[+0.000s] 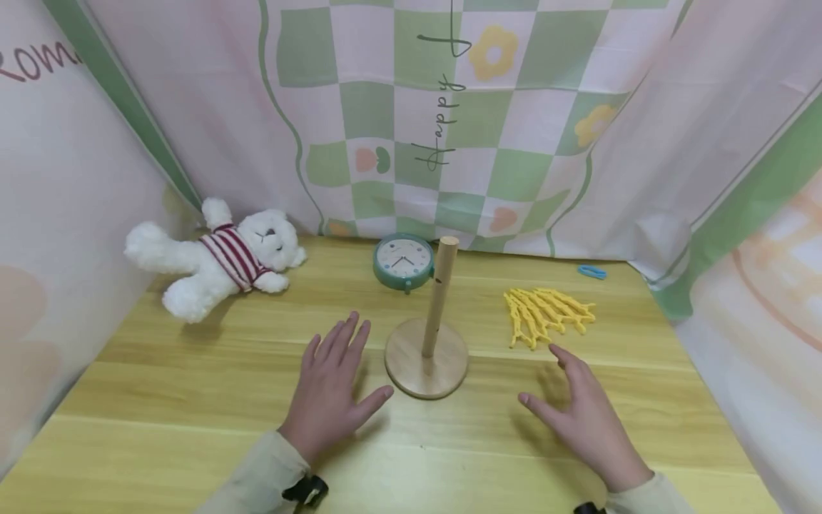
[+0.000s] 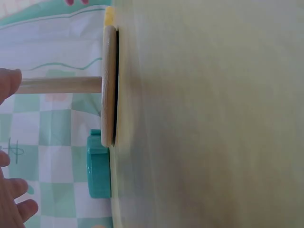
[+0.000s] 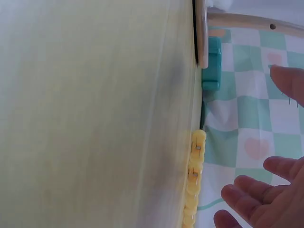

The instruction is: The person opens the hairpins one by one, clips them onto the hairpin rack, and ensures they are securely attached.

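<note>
A wooden stand with a round base (image 1: pixel 411 375) and an upright rod (image 1: pixel 438 300) stands mid-table between the hands. My left hand (image 1: pixel 334 389), fingers straight and thumb spread, hovers left of the base and holds nothing. To the right, my right hand (image 1: pixel 587 417) is also bare, its fingers extended toward a bundle of yellow branching pieces (image 1: pixel 546 312) that lies flat. The right wrist view has those yellow pieces (image 3: pixel 194 173) edge-on, with the hand's fingers (image 3: pixel 251 194) apart from them. Behind the stand lies a round green clock (image 1: pixel 403 262).
A white teddy bear (image 1: pixel 225 260) in a red-striped shirt lies at the back left. Near the back right edge is a small blue loop-shaped item (image 1: pixel 591 272). A checked curtain (image 1: pixel 443 121) hangs behind the wooden table (image 1: pixel 424 464).
</note>
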{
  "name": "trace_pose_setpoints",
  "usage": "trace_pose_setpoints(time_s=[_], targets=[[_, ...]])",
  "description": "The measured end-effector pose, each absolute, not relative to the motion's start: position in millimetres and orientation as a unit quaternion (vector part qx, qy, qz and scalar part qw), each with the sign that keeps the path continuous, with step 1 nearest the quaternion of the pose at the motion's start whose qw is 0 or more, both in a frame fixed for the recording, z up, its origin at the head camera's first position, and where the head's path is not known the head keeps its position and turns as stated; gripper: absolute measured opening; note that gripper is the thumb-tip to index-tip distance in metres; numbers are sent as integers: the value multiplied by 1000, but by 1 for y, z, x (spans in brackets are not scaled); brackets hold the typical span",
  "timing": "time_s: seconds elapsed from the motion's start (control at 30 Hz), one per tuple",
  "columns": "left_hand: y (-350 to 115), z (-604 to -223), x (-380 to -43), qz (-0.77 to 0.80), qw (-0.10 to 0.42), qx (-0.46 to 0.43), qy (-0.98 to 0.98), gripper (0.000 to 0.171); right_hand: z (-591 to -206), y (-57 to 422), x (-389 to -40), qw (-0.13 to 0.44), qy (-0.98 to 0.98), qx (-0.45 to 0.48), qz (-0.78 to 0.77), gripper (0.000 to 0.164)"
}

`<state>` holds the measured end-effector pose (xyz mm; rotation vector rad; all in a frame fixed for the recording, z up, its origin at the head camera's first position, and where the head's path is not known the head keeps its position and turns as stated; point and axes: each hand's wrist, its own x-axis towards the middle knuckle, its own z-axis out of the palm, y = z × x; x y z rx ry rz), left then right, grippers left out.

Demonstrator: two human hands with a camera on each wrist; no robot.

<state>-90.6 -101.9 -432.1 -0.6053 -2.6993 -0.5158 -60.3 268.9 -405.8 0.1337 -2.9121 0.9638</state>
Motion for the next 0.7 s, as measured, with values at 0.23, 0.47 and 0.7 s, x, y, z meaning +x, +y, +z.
trace_pose_setpoints(time_s=[0.23, 0.47, 0.7], targets=[[-97, -434, -94, -237, 136, -211, -938, 96, -412, 279, -69, 35, -946, 22, 323, 93], [-89, -442, -99, -280, 113, -210, -930, 96, -417, 293, -82, 39, -938, -3, 345, 88], [-81, -447, -103, -310, 90, -197, -926, 96, -423, 312, -97, 29, -935, -31, 353, 83]])
